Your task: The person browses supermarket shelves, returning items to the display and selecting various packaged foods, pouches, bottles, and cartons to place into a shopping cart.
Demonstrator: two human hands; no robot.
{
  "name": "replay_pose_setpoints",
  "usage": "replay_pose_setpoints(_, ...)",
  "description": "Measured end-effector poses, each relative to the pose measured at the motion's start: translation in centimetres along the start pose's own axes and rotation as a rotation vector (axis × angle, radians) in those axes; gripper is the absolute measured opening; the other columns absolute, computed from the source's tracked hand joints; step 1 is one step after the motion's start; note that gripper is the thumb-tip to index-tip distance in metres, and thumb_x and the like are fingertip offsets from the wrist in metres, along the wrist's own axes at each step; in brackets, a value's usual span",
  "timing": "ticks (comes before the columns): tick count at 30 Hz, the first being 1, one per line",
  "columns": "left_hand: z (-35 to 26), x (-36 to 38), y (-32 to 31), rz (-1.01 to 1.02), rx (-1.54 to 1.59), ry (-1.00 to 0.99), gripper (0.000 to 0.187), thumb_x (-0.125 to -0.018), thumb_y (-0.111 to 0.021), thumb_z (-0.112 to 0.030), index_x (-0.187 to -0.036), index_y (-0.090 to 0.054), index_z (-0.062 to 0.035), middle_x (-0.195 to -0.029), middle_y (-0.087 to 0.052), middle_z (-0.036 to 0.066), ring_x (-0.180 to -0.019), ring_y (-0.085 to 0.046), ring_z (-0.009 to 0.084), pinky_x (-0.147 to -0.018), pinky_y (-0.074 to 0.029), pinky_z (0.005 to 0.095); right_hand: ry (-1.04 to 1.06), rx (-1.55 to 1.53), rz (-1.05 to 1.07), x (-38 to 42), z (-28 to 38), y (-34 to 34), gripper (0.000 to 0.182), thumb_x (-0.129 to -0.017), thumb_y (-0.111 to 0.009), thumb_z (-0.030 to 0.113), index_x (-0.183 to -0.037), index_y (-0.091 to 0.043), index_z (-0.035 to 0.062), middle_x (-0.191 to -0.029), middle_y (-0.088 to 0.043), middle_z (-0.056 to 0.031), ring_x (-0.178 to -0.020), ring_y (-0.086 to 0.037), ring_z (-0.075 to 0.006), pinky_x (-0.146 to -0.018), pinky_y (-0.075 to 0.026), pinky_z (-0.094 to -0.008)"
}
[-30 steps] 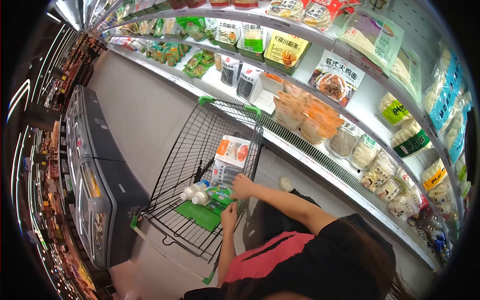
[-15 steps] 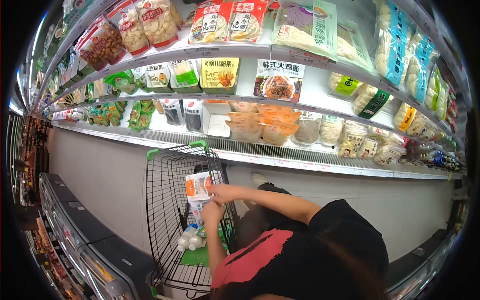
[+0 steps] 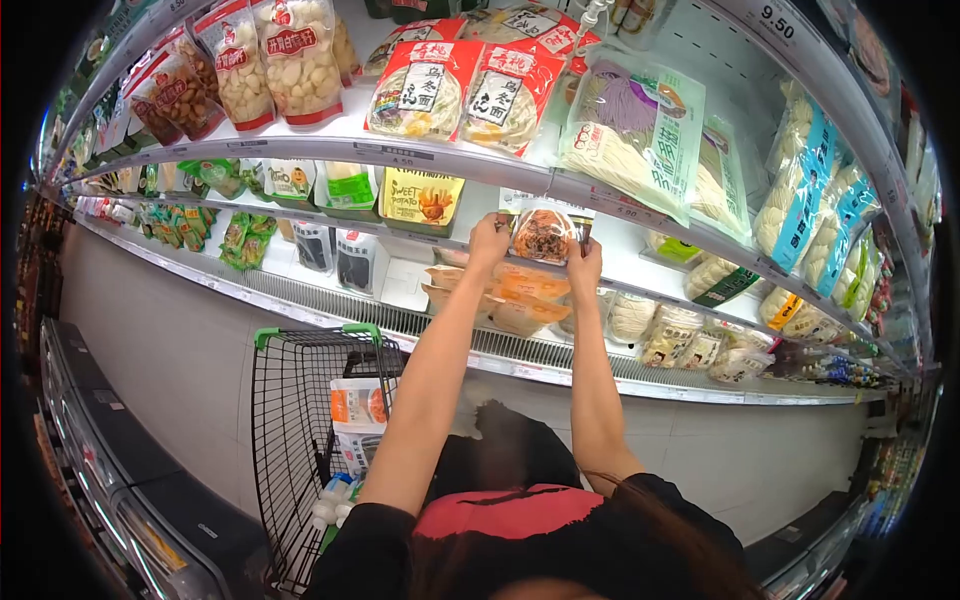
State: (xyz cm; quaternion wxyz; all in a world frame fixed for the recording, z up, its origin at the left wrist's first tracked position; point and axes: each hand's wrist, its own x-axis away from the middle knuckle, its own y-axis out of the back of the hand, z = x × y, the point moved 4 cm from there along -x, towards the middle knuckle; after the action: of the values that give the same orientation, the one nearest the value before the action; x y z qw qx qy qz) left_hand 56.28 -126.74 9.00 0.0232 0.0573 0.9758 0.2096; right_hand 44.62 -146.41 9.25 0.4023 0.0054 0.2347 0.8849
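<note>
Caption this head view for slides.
Left hand and right hand hold a flat black and white noodle packet before long white shelves.

Top of the noodle packet (image 3: 543, 238) hidden behind the upper shelf (image 3: 500, 175), its side edges covered by left hand (image 3: 490, 242) and right hand (image 3: 584, 262), shopping cart (image 3: 362, 333) cropped below, lower price labels (image 3: 520, 373) illegibly small

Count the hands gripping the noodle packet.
2: left hand at the left edge of the packet, right hand at its right edge; no others show there.
</note>
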Motion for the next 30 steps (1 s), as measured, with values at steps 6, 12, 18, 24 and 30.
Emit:
replay_pose_setpoints(6, -3.4, 6.3, 5.4, 0.11, 0.335, -0.085, 0.015, -0.09, -0.058, -0.005, -0.102, -0.064, 0.002, -0.083, -0.065, 0.009, -0.073, -0.058, 0.0147, -0.067, -0.048, 0.0307, -0.269, -0.579, 0.272, 3.2, 5.5, 2.9, 0.022, -0.095, -0.062, 0.02, -0.106, -0.053, 0.0029, -0.08, -0.054, 0.0012, -0.067, -0.046, -0.0052, -0.058, -0.038, -0.0214)
replay_pose_setpoints(12, 1.3, 24.2, 14.7, -0.126, 0.607, 0.182, 0.01, -0.091, -0.055, -0.002, -0.101, -0.054, 0.0033, -0.086, -0.061, 0.011, -0.078, -0.057, 0.0143, -0.074, -0.047, 0.0311, -0.236, -0.323, 0.689, 15.5, 10.2, 3.9, 0.029, -0.096, -0.06, 0.02, -0.116, -0.045, 0.0058, -0.099, -0.059, -0.0035, -0.076, -0.051, -0.0036, -0.058, -0.036, -0.017)
replay_pose_setpoints(18, 8.1, 38.8, 25.9, -0.59, 0.706, 0.454, 0.012, -0.096, -0.049, 0.0, -0.104, -0.057, 0.0015, -0.09, -0.063, 0.004, -0.081, -0.056, 0.0081, -0.072, -0.044, 0.0226, -0.164, -0.312, 1.24, 29.9, 15.7, -6.4, 0.031, -0.098, -0.058, 0.014, -0.121, -0.041, 0.0022, -0.1, -0.062, -0.0066, -0.08, -0.055, -0.0057, -0.064, -0.045, -0.0201)
replay_pose_setpoints(24, 24.0, 48.3, 27.0, -0.978, 0.862, 0.541, 0.007, -0.095, -0.049, 0.003, -0.097, -0.054, -0.0005, -0.09, -0.059, 0.004, -0.076, -0.054, 0.008, -0.067, -0.044, 0.0242, 0.302, 0.19, 1.504, 44.3, 7.9, -22.7, 0.043, -0.085, -0.067, 0.025, -0.113, -0.05, -0.003, -0.101, -0.065, -0.0213, -0.087, -0.065, -0.0272, -0.077, -0.051, -0.0371)
replay_pose_setpoints(30, 37.0, 47.8, 20.6, -1.133, 0.977, 0.698, 0.005, -0.094, -0.051, 0.003, -0.095, -0.05, -0.0024, -0.089, -0.058, 0.007, -0.073, -0.057, 0.0146, -0.063, -0.05, 0.0305, 0.401, 0.655, 1.384, 47.9, 0.8, -31.1, 0.042, -0.079, -0.067, 0.021, -0.108, -0.053, -0.0049, -0.1, -0.066, -0.0295, -0.095, -0.065, -0.0434, -0.084, -0.052, -0.0465)
